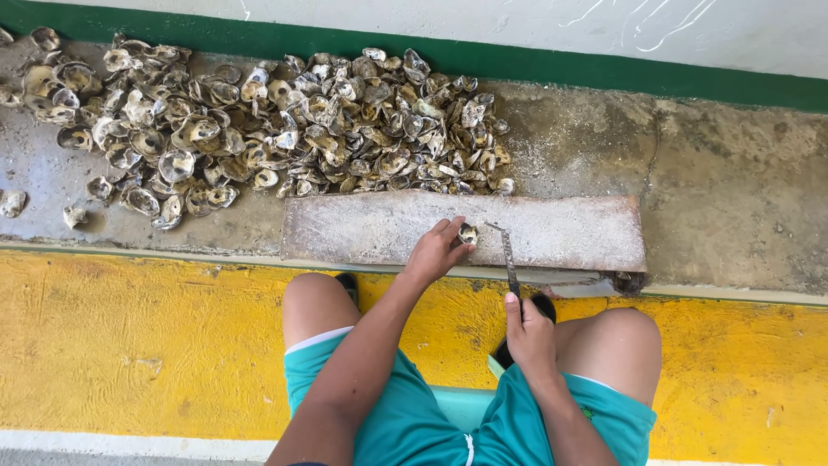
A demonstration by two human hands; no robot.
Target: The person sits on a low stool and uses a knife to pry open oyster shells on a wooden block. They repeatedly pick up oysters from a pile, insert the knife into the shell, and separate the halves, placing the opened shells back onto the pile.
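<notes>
Seated person in teal shorts (pixel 405 423), knees apart, at the shell-opening step on a worn board.
The left hand (pixel 435 250) is closed on a small oyster (pixel 467 233), pinning it to the grey board (pixel 569 233) at frame centre; the right hand (pixel 528 332) is clamped on the handle of a narrow knife (pixel 509 259), its tip just beside the shell. The next move seems to call for seating the blade at the shell's seam and twisting, fingers kept aside. A heap of shells (pixel 285 129) fills the upper left.
</notes>
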